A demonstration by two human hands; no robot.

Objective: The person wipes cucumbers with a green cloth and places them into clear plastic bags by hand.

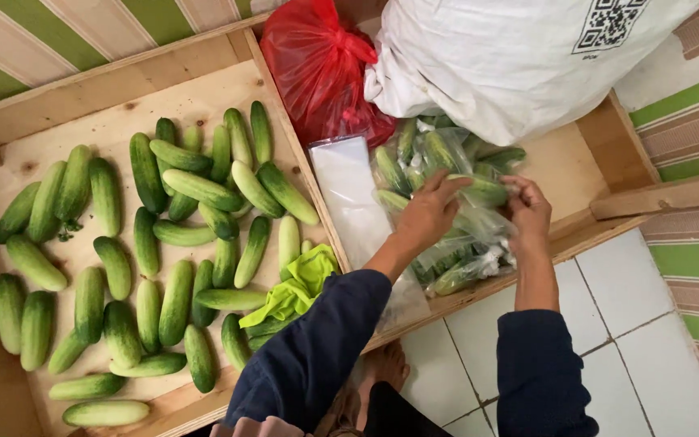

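Clearly both hands, left hand (426, 214) and right hand (529, 212), pinch a clear plastic bag of green cucumbers (479, 193); thin film between their fingertips could tear, spilling cucumbers.

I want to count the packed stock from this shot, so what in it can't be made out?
- Head view: the bagged cucumbers can't be counted; glare on the clear plastic, the left hand and right hand cover them.
- The white sack is cut off by the top edge; its contents are hidden.
- The red bag is bunched, contents unseen.
- The green cloth covers some loose cucumbers.
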